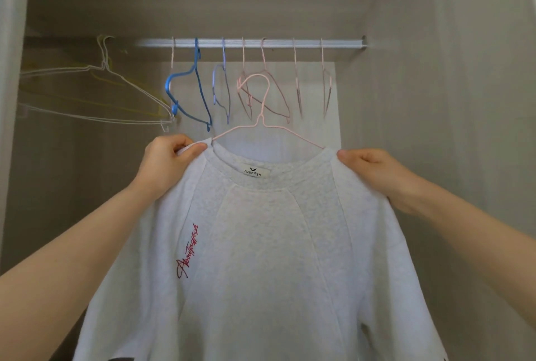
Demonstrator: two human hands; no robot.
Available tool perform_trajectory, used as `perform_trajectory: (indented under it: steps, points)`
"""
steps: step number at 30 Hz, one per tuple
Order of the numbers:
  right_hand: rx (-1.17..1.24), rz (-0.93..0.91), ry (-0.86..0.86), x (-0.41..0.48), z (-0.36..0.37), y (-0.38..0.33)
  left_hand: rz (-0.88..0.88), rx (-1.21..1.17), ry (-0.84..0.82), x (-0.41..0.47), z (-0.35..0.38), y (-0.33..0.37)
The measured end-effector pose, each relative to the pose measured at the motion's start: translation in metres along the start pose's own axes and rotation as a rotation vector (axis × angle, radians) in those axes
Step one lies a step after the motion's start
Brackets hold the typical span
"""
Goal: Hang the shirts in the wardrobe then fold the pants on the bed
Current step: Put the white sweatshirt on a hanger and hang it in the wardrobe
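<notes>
A light grey sweatshirt (pixel 261 244) with red script on its chest hangs in front of me on a pink wire hanger (pixel 262 117). The hanger's hook is free in the air, below the wardrobe rail (pixel 342 43). My left hand (pixel 165 166) pinches the sweatshirt's left shoulder beside the collar. My right hand (pixel 374 172) grips the right shoulder. The hanger's arms run inside the neck opening. No pants or bed are in view.
Several empty hangers hang on the rail: blue ones (pixel 188 94) toward the left, pink ones (pixel 298 91) in the middle and right. White and yellow wire hangers (pixel 95 94) hang in the shadowed left part. Wardrobe walls close in on both sides.
</notes>
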State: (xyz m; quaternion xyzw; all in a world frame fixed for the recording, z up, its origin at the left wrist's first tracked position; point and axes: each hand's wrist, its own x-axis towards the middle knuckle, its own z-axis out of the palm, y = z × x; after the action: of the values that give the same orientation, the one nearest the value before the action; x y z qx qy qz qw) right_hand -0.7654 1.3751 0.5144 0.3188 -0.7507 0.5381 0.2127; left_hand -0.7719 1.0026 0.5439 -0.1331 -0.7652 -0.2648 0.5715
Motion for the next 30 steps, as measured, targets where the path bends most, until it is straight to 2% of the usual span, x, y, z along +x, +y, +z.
perform_trajectory:
  steps: [6, 10, 14, 16, 20, 22, 24, 26, 30]
  points:
    - [0.271, 0.143, 0.032, -0.015, -0.018, -0.012, 0.012, -0.052, -0.169, -0.001, 0.035, 0.005]
    - [0.234, 0.221, 0.023, -0.033, -0.039, -0.02, 0.004, -0.101, -0.232, -0.003, 0.072, 0.004]
    - [0.145, 0.284, 0.012, -0.053, -0.06, -0.031, -0.017, -0.197, -0.207, -0.006, 0.112, 0.027]
    - [0.006, 0.266, 0.078, -0.06, -0.067, -0.035, -0.019, -0.239, -0.199, -0.008, 0.131, 0.043]
    - [-0.645, 0.184, 0.251, -0.066, -0.074, -0.047, 0.004, -0.288, -0.188, -0.01, 0.162, 0.074]
    - [-0.732, 0.159, 0.304, -0.073, -0.076, -0.05, 0.0, -0.301, -0.187, -0.009, 0.176, 0.088]
    - [-0.698, 0.156, 0.356, -0.08, -0.081, -0.05, -0.017, -0.319, -0.204, -0.008, 0.19, 0.101]
    - [-0.55, 0.168, 0.462, -0.084, -0.082, -0.05, -0.032, -0.318, -0.244, -0.006, 0.2, 0.115]
    - [-0.38, 0.255, 0.618, -0.079, -0.086, -0.056, 0.016, -0.441, -0.43, -0.012, 0.207, 0.155]
